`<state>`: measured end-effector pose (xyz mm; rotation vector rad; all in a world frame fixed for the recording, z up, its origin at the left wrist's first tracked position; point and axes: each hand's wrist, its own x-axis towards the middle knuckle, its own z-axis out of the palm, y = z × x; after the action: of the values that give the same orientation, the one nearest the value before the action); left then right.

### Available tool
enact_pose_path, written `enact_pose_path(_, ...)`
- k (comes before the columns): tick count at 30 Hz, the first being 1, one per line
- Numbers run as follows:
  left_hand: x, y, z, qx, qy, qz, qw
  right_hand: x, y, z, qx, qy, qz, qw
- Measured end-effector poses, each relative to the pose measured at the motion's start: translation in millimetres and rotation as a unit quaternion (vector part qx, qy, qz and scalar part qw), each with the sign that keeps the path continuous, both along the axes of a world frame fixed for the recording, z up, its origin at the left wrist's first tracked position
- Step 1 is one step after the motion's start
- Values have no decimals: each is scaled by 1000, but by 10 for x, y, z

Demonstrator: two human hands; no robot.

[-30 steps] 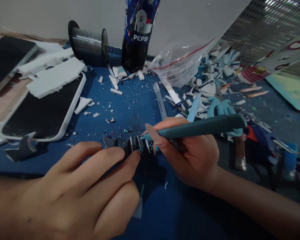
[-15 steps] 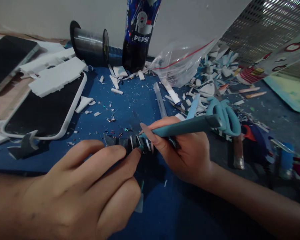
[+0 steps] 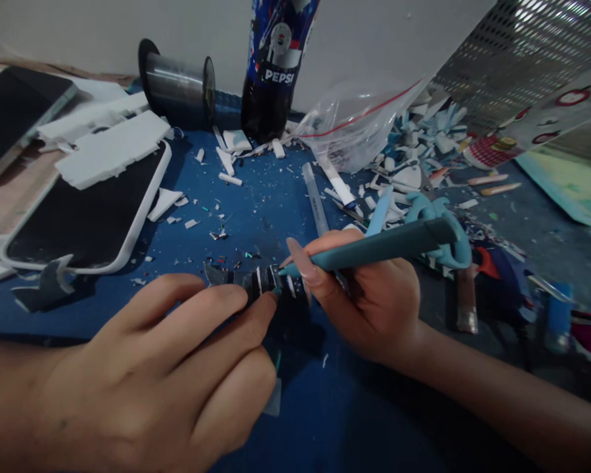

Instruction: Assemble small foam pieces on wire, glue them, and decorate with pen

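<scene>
My left hand point(image 3: 177, 374) is closed, its fingertips pressed on a small dark piece with white bands point(image 3: 241, 279) close to the blue tabletop. Part of that piece is hidden under the fingers. My right hand point(image 3: 369, 299) grips a teal pen-shaped tool point(image 3: 384, 246) like a pen. Its pointed tip meets or hovers just over the banded piece, between two white bands; I cannot tell if it touches. Small dark and teal crumbs point(image 3: 249, 255) lie just beyond the piece. A thin translucent scrap point(image 3: 273, 399) shows beside my left hand.
At the left are a white-rimmed phone point(image 3: 88, 217) with white foam-like pieces point(image 3: 113, 150) on it, and another phone point(image 3: 24, 118). Behind stand a spool point(image 3: 177, 82) and a Pepsi bottle point(image 3: 270, 79). Blue-handled scissors point(image 3: 456, 246), a plastic bag point(image 3: 354, 128) and heaped scraps point(image 3: 438, 131) lie right.
The teal tool's tip has shifted slightly right along the banded piece, and its back end has swung right and up a little. My left hand stays in place.
</scene>
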<state>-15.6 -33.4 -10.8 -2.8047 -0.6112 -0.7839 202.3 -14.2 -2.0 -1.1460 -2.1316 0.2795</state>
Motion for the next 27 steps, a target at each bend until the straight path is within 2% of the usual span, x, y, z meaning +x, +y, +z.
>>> enact_pose_path(27, -6, -4, 23, 6, 12, 1, 1000, 3, 7, -26, 22, 15, 33, 999)
